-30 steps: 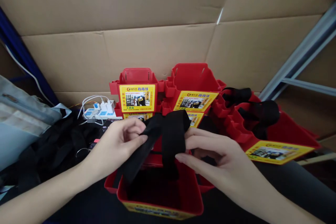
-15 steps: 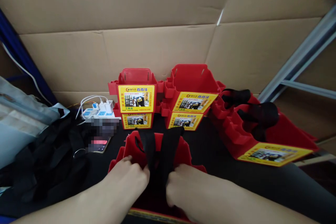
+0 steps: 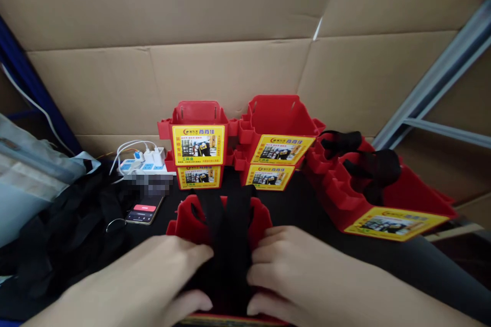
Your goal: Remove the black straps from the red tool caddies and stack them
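A red plastic tool box (image 3: 184, 214) with a looped black strap (image 3: 226, 235) stands right in front of me. My left hand (image 3: 164, 265) lies over the box's left wall, its thumb apart from the fingers, gripping that side. Over the right wall, my right hand (image 3: 287, 271) curls its fingers inward with the thumb lower down. The strap rises between both hands without being held. The hands hide much of the box's walls, and its inside is dark.
Two stacks of red tool boxes with yellow labels (image 3: 197, 145) stand behind. More strapped red boxes (image 3: 418, 194) are at the right. Leftward lie black straps (image 3: 88, 214), a phone (image 3: 143, 209) and a power strip (image 3: 153, 166). A cardboard wall (image 3: 230, 71) closes the back.
Both hands have come out from inside the box beside the strap and now lie over its side walls. The box has shifted slightly, and the strap loops stand closer together.
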Demonstrator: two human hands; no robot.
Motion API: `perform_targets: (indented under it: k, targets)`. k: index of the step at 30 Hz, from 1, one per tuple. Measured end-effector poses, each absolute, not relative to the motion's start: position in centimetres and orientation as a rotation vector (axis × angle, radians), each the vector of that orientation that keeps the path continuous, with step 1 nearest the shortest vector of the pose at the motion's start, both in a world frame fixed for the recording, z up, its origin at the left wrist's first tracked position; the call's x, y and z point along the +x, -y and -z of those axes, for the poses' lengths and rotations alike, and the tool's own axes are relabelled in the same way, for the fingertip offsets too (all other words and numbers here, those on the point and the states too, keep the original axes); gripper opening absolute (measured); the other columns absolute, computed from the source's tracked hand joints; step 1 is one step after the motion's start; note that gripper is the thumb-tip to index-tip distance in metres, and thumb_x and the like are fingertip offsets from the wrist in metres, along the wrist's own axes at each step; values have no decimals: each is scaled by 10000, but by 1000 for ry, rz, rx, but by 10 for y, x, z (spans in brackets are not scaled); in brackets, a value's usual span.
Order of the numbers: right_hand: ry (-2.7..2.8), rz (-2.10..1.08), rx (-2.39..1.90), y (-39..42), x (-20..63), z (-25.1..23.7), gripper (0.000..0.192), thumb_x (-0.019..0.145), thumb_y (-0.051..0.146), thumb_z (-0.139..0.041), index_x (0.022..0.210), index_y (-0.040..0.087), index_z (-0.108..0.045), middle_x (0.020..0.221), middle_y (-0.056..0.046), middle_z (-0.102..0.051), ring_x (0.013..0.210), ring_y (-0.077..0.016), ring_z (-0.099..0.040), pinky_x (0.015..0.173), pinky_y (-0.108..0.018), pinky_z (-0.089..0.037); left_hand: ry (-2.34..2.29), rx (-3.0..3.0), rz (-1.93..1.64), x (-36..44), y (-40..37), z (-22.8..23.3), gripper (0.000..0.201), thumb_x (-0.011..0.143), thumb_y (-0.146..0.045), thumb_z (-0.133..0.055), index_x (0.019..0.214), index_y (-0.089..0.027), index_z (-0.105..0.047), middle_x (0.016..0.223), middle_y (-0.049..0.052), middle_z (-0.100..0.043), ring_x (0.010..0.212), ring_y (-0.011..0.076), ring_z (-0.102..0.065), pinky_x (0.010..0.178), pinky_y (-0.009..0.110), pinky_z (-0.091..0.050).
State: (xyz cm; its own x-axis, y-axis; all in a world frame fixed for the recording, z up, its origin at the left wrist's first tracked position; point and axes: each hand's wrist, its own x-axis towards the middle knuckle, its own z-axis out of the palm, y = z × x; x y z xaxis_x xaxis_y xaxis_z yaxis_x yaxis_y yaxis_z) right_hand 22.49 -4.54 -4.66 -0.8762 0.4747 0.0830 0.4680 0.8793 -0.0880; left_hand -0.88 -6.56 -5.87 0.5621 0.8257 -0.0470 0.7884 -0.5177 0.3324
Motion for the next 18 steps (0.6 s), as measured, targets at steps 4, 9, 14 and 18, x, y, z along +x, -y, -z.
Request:
perform_targets:
  k: [4, 9, 14, 18]
  targets:
    - [2181, -400, -1075, 24, 258, 36, 173, 836, 311, -511, 771, 183, -607, 737, -9, -643, 665, -101, -597, 620, -201, -465, -1506, 2041, -865, -42, 42, 53, 232, 802, -382, -532, 973, -258, -629, 1046, 1, -643, 928, 191, -608, 775, 264, -501]
    - [1922, -1045, -1230, -24, 252, 62, 328, 797, 384, -512, 1017, 152, -581, 872, -57, -654, 808, -164, -620, 671, -277, -513, -1129, 1519, -884, -33, -15, 82, 386, 773, -419, -568, 1077, -183, -596, 1007, 65, -663, 942, 193, -611, 844, 320, -479]
    - [2033, -703, -1128, -26, 234, 76, 256, 840, 324, -438, 743, 151, -600, 702, -25, -631, 655, -145, -585, 618, -260, -479, -1166, 1490, -1006, -19, -22, 99, 303, 733, -410, -614, 867, -141, -656, 811, 58, -694, 719, 169, -639, 679, 281, -506]
    - [1939, -312, -1038, -17, 229, 85, 218, 871, 254, -405, 933, 176, -599, 876, -40, -658, 764, -152, -613, 739, -257, -474, -1385, 1706, -1379, -9, -11, 102, 254, 772, -374, -573, 862, -150, -648, 841, 53, -695, 759, 174, -633, 712, 286, -497]
